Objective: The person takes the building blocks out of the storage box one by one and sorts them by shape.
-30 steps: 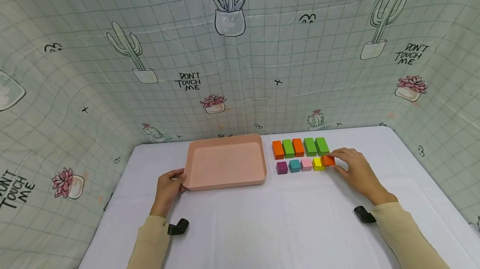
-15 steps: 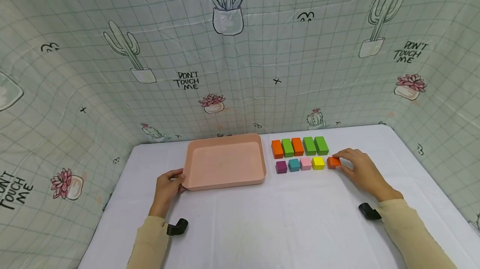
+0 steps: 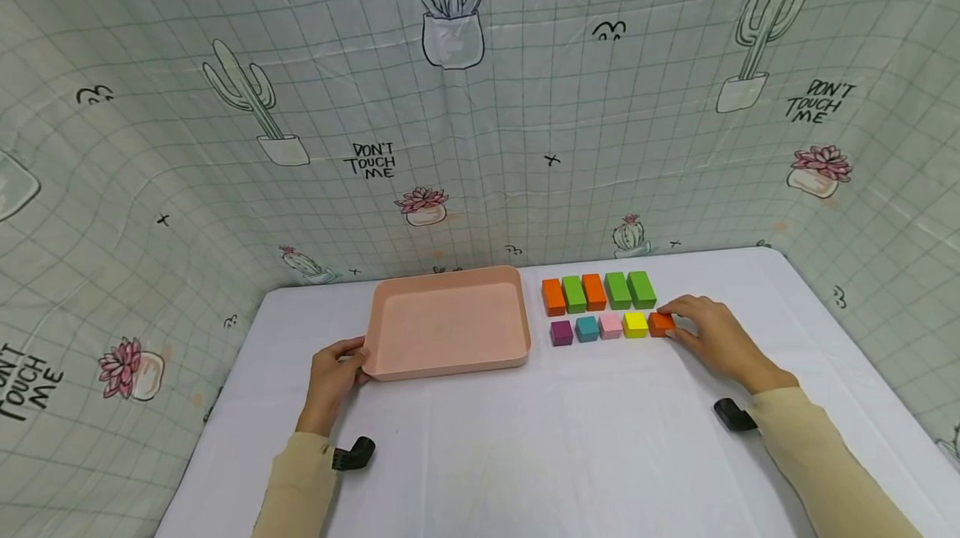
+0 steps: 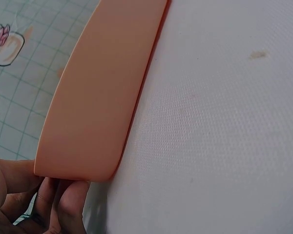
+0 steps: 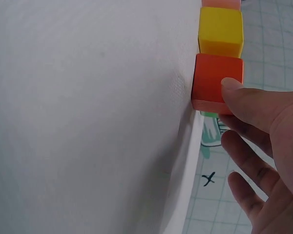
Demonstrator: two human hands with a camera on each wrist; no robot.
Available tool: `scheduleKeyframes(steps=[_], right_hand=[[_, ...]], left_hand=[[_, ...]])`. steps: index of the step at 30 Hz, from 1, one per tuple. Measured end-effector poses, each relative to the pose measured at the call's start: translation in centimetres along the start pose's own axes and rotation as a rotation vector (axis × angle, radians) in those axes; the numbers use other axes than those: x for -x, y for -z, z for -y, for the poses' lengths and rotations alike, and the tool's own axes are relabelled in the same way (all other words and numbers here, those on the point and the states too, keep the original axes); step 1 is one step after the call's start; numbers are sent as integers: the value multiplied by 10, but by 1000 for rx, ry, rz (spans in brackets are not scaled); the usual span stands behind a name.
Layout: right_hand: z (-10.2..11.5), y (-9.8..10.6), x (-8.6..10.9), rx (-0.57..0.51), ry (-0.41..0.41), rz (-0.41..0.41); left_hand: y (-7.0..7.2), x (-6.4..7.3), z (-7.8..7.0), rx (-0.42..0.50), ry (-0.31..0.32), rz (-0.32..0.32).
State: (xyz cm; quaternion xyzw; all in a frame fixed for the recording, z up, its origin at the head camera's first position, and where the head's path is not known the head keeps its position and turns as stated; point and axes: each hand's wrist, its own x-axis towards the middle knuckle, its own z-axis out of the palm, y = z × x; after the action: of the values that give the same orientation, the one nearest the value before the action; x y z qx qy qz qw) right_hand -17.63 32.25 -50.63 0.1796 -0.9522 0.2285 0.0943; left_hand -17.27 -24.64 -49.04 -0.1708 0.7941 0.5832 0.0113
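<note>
My right hand (image 3: 718, 344) pinches an orange cube (image 3: 660, 324) between thumb and fingers at the right end of the front row of cubes. In the right wrist view that cube (image 5: 215, 80) stands right by the yellow cube (image 5: 220, 30), with the thumb on its near face and the other fingers spread behind. On the left, my left hand (image 3: 330, 378) holds the front left corner of a shallow peach tray (image 3: 450, 372). The left wrist view shows the fingers (image 4: 71, 207) curled against the end of the tray's wall (image 4: 95, 112).
Left of the yellow cube are a pink cube (image 3: 611, 326), a teal cube (image 3: 587, 329) and a purple cube (image 3: 561, 333). Behind them, several orange and green blocks (image 3: 618, 291) form a second row. A patterned cloth backdrop (image 3: 495, 122) surrounds the white table (image 3: 517, 455).
My right hand first drew the orange cube rightward, from overlapping the yellow cube to apart from it, then brought it slightly back left beside it. The left hand has stayed at the tray.
</note>
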Motion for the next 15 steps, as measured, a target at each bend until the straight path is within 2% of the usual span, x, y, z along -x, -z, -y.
scheduleKeyframes(steps=[10, 15], right_hand=[[3, -2, -5, 2, 19, 1], [3, -1, -5, 16, -6, 23]], left_hand=[[0, 1, -1, -12, 12, -8], [-1, 0, 1, -11, 30, -11]])
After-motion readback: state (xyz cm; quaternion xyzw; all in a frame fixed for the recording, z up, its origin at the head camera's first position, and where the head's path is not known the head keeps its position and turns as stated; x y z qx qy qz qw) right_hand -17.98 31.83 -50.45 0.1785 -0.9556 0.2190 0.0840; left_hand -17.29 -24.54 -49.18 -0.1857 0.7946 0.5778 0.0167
